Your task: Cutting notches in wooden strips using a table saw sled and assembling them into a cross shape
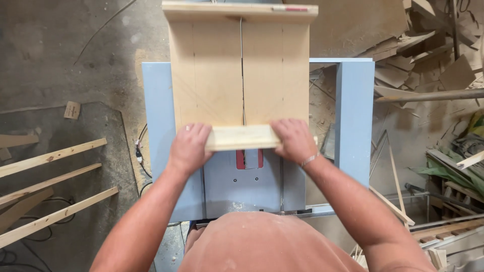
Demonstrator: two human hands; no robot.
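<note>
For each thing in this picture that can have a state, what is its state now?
Left hand: gripping the left end of the sled's near rail.
Right hand: gripping the right end of the rail.
Rail: held by both hands.
Sled: flat on the saw table, slit down the middle.
Saw table: dusty; red insert partly covered.
Strips: lying on the floor.

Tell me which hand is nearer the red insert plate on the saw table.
Right. The right hand sits just up and right of the red insert plate; the left hand is farther off to its left.
</note>
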